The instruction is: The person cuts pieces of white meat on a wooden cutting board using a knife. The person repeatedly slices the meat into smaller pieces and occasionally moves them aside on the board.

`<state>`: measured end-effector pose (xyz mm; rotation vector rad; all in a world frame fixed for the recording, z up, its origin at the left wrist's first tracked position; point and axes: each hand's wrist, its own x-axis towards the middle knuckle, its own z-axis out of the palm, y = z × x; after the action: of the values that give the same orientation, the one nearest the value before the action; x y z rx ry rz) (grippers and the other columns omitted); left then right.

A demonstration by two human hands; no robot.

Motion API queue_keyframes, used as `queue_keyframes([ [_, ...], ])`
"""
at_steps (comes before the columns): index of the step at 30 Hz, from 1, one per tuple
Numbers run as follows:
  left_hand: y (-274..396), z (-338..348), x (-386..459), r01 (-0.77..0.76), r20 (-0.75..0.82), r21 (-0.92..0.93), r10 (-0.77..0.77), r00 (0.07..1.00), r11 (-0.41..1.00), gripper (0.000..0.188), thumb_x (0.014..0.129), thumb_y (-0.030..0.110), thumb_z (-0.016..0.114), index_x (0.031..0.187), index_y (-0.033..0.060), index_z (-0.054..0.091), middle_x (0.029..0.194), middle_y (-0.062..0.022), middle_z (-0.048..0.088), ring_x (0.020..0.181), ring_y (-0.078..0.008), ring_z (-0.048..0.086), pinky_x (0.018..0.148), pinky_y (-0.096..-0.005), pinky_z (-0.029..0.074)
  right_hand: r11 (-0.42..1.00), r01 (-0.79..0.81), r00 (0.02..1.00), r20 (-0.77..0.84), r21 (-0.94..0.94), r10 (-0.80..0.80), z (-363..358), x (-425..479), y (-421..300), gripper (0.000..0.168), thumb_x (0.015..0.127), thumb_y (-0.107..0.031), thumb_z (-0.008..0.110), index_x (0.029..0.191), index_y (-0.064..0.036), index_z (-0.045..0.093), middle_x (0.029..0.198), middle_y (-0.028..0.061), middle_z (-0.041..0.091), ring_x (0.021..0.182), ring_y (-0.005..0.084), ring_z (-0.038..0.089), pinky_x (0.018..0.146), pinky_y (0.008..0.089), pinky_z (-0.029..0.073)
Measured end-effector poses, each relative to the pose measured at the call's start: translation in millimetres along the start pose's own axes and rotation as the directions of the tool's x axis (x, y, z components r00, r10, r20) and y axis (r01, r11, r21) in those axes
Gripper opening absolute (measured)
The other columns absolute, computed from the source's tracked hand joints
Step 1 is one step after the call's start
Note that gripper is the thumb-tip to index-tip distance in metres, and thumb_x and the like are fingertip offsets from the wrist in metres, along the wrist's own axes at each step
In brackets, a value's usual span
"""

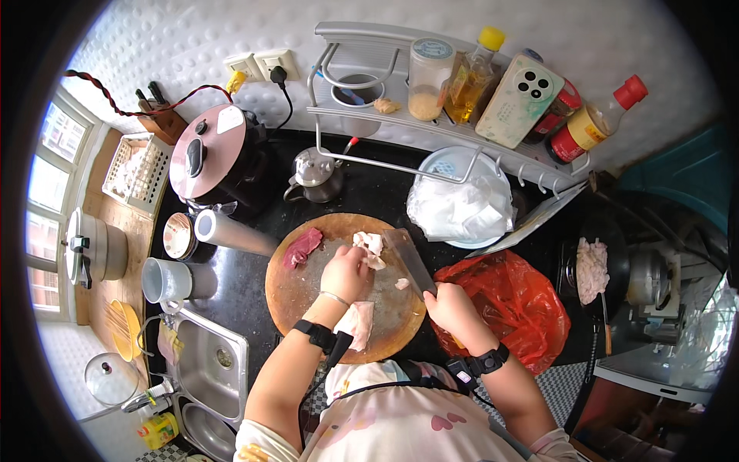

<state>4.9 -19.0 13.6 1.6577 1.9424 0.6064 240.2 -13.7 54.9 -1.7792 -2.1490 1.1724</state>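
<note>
My right hand [452, 312] grips the handle of a cleaver [410, 260], its broad blade slanting over the right side of a round wooden chopping board [288, 300]. With its fingers bent, my left hand [346, 272] is at some cut pieces of pale fat [370, 245] beside the blade. Its fingertips are partly hidden, so I cannot tell whether it pinches a piece. A small pale scrap [402, 283] lies below the blade. A larger slab of pale fat [359, 323] rests near the front, partly behind my left wrist. One piece of red meat [302, 248] is at the board's upper left.
Right of the board lies a red plastic bag [514, 312]; behind it, clear bags [462, 202] fill a basin. A black pan [618, 248] holds pale chopped pieces [592, 270]. Leftward are a plastic roll [231, 231], a measuring jug [167, 280] and a steel sink [211, 346]. A rack [398, 167] overhangs the back.
</note>
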Motion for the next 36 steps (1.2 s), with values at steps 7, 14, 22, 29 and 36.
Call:
queue_keyframes([
  [7,-13.9,-4.7,-7.8,-0.183,-0.134,-0.085,0.171,0.976,0.979,0.025,0.083,0.011,0.059,0.107,0.0099,0.065,0.102,-0.0161,0.063,0.088,-0.0377,0.063,0.077,-0.0429,0.053,0.998,0.051,0.999,-0.007,-0.048,-0.051,2.6,1.5,7.4,0.027,0.087,-0.021,0.058,0.08,0.004,0.064,0.073,0.027,0.063,0.072,0.044,0.063,0.065,0.0506,0.051],
  [14,-25.0,-8.3,-81.9,-0.104,-0.239,0.051,0.113,0.964,0.993,0.018,0.08,0.012,0.064,0.096,0.004,0.066,0.098,-0.0148,0.064,0.085,-0.0348,0.062,0.075,-0.0415,0.052,0.955,0.272,0.953,0.172,-0.119,-0.25,-0.4,-10.2,-6.8,0.02,0.085,-0.018,0.057,0.077,0.0,0.059,0.066,0.0227,0.061,0.066,0.0429,0.063,0.061,0.0507,0.051],
  [22,-4.7,36.1,-131.7,-0.077,-0.271,0.184,0.126,0.954,0.98,0.028,0.074,0.019,0.07,0.099,0.0069,0.068,0.098,-0.0124,0.062,0.094,-0.0352,0.056,0.083,-0.0445,0.046,0.794,0.564,0.781,0.46,-0.228,-0.423,0.8,-23.2,-41.3,0.012,0.085,-0.008,0.048,0.084,0.001,0.057,0.066,0.0197,0.063,0.064,0.0373,0.066,0.054,0.0462,0.052],
  [29,-17.2,64.7,-137.4,-0.04,-0.381,0.168,0.102,0.919,0.985,0.025,0.078,0.015,0.068,0.102,0.0081,0.067,0.101,-0.0137,0.062,0.094,-0.0354,0.057,0.084,-0.0453,0.046,0.746,0.589,0.759,0.529,-0.31,-0.379,-8.1,-23.4,-40.0,0.014,0.086,-0.007,0.046,0.085,0.001,0.057,0.067,0.0188,0.064,0.063,0.037,0.066,0.054,0.0456,0.052],
  [36,-16.2,65.0,-137.8,-0.061,-0.417,0.09,0.093,0.904,0.994,0.028,0.079,0.013,0.068,0.106,0.0075,0.067,0.108,-0.016,0.06,0.098,-0.037,0.058,0.084,-0.0448,0.048,0.702,0.629,0.732,0.558,-0.334,-0.391,-13.2,-28.5,-40.7,0.013,0.085,-0.006,0.047,0.083,0.001,0.056,0.063,0.0183,0.063,0.06,0.0362,0.066,0.05,0.0462,0.052],
])
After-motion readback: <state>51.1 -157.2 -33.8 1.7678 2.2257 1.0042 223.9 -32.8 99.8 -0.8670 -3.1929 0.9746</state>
